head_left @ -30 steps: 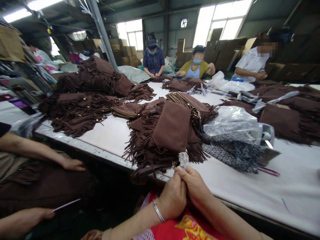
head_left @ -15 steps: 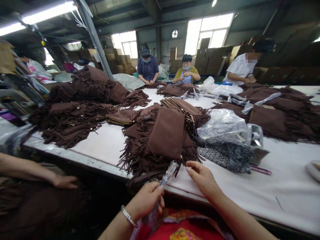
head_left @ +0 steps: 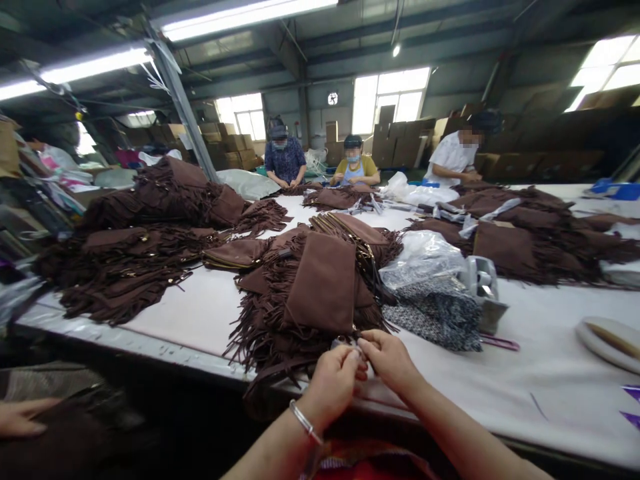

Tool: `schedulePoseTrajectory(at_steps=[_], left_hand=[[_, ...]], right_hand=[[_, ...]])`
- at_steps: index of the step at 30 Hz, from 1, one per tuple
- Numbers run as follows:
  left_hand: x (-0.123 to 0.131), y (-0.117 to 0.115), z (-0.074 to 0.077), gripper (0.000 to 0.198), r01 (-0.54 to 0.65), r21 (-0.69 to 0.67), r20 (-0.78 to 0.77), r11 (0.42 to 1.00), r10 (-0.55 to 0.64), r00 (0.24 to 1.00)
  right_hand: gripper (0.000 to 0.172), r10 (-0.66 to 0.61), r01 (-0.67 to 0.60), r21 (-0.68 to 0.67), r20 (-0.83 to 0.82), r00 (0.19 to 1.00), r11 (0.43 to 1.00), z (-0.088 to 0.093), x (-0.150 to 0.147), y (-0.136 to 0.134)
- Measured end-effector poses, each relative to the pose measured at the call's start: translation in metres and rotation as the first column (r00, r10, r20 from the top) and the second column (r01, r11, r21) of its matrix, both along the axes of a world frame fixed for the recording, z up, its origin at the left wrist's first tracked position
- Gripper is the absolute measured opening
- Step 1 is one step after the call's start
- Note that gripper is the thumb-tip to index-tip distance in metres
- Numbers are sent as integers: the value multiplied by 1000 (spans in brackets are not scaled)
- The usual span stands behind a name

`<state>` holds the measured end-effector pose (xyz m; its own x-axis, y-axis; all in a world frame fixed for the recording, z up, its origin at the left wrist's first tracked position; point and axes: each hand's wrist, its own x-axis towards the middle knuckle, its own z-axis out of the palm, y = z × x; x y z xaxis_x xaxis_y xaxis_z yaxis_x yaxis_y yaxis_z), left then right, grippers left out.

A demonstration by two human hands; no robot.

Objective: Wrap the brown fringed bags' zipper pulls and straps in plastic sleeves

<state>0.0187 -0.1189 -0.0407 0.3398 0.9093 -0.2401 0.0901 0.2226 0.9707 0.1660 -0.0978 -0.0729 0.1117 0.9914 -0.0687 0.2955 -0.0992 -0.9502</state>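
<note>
My left hand point(head_left: 334, 379) is closed on a narrow strip wrapped in clear plastic point(head_left: 344, 342), whose wrapped end shows just above my fingers. My right hand point(head_left: 390, 360) meets it fingertip to fingertip and pinches at the same spot; the exact grip between the fingers is hidden. Just beyond both hands lies a brown fringed bag point(head_left: 323, 283), its flat panel facing up and its fringe hanging over the table's near edge. More brown bags with gold zippers point(head_left: 237, 253) are stacked behind it.
Heaps of brown fringed bags lie left point(head_left: 120, 267) and right point(head_left: 530, 233). A tape dispenser point(head_left: 487, 287), speckled cloth point(head_left: 435, 313) under plastic and a tape roll point(head_left: 610, 340) are on the white table point(head_left: 450, 400). Several co-workers stand beyond; another person's hand point(head_left: 25, 417) is at lower left.
My left hand has moved right and up with the plastic-wrapped strip, and my right hand has closed in on its end. The view has tilted up and turned right.
</note>
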Motion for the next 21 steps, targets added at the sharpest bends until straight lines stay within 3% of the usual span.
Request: schedulePoseTrajectory(at_steps=[2,5,8,11,14,16,18,21], left_hand=[[15,10,-12,38,-21,-204,148,979,52,988],[28,19,-19,44,2,-367,305,930,119,945],[36,24,-23,41,-75,-429,407,900,267,874],[39,27,-33,32,-234,-442,418,866,430,800],[36,28,-47,35,-256,-446,441,858,459,771],[30,29,-53,41,-212,-461,449,862,432,782],[23,31,-56,46,-185,-475,421,860,406,811],[16,34,-59,49,-164,-491,347,856,364,864]], right_hand=[[30,-62,51,92,125,990,994,5,5,-7],[23,-82,57,144,181,980,988,11,5,-18],[12,-38,19,152,124,992,988,7,-3,-29],[7,77,-101,185,135,988,978,-4,-10,-40],[7,181,-219,193,198,963,956,-9,-3,-46],[12,132,-187,204,253,958,961,-4,12,-42],[18,7,-97,258,329,944,961,9,35,-30],[18,-189,-2,396,441,877,918,36,77,-1]])
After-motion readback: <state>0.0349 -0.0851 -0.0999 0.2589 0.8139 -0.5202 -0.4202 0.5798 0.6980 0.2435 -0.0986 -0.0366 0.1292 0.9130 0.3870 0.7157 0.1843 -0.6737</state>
